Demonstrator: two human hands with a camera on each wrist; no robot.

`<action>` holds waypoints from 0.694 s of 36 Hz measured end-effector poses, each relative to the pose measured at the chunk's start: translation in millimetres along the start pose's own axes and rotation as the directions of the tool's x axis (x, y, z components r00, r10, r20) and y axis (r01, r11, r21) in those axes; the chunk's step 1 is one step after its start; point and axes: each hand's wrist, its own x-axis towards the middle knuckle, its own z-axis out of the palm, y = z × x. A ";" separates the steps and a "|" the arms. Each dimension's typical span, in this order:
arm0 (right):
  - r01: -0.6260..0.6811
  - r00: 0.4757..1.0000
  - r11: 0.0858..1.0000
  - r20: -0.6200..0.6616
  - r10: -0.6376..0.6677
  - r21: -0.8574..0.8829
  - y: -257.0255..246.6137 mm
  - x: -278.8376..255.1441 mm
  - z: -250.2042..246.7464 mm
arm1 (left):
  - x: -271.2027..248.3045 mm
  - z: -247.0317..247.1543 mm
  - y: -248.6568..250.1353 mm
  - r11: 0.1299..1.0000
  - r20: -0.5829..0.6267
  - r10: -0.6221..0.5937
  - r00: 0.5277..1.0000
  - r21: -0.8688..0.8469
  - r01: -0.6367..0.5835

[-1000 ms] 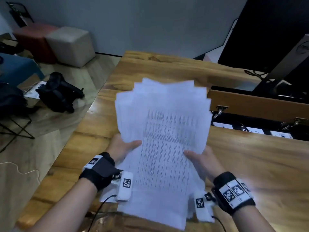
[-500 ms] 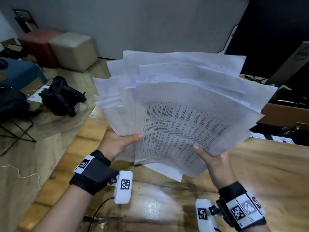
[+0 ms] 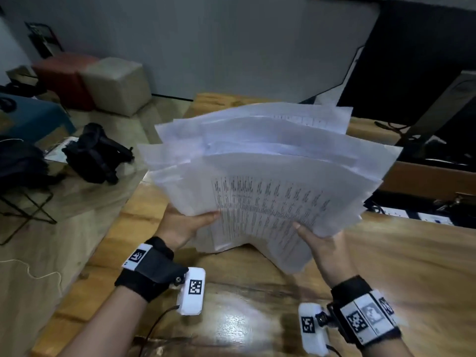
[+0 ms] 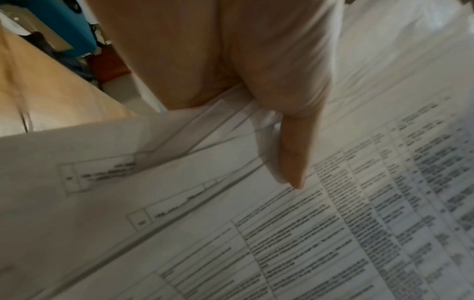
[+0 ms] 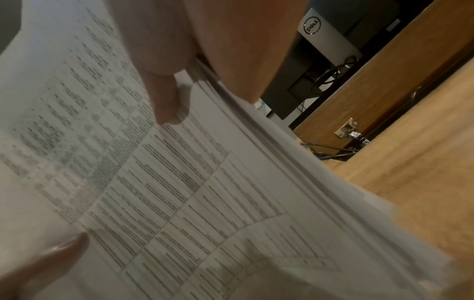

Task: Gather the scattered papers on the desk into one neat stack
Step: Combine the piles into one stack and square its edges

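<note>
Bare wooden desk [image 3: 386, 266] lies open at six o'clock beneath the fanned papers [image 3: 270, 181], and toward four o'clock. At two o'clock a monitor stand [image 3: 438, 109], cables and a raised wooden flap [image 3: 425, 179] block the way.

The right hand [image 5: 200, 40] holds a sheaf of papers [image 5: 179, 192] by its edge: the thumb [image 5: 164, 97] lies flat on the top sheet, and the rest of the hand goes under the pile. The top sheet carries a printed grid of small text, too blurred to read. The sheet edges beside the thumb are stepped, not flush. Another fingertip [image 5: 59, 253] presses on the same sheet, well apart from the thumb. Beyond the hand lies the wooden table [image 5: 423, 182], with a metal hinge [image 5: 349, 130], dark cables [image 5: 330, 151] and a grey Dell monitor stand [image 5: 323, 34].
</note>
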 end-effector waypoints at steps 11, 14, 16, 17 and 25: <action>-0.048 0.998 0.998 -0.043 0.047 -0.029 -9.1 -0.1 -5.1 | 3.5 -14.5 8.1 0.995 0.047 0.074 0.996 -0.073 -0.071; -0.062 0.996 0.998 -0.066 0.061 -0.015 -3.2 0.3 -4.4 | 3.6 -13.2 4.3 0.992 0.066 0.064 0.996 -0.109 -0.056; -0.052 0.996 0.999 -0.076 0.052 0.012 -2.0 -0.9 -1.5 | 2.2 -9.1 3.4 0.989 0.066 0.079 0.995 -0.129 -0.070; -0.044 0.997 0.999 -0.067 0.045 0.020 -1.8 -1.3 -0.3 | 1.3 -6.9 3.4 0.988 0.067 0.085 0.994 -0.134 -0.076; -0.090 0.996 0.996 0.004 0.090 0.022 -0.3 -1.5 -3.4 | 0.2 -7.2 3.2 0.987 0.089 0.079 0.993 -0.145 -0.066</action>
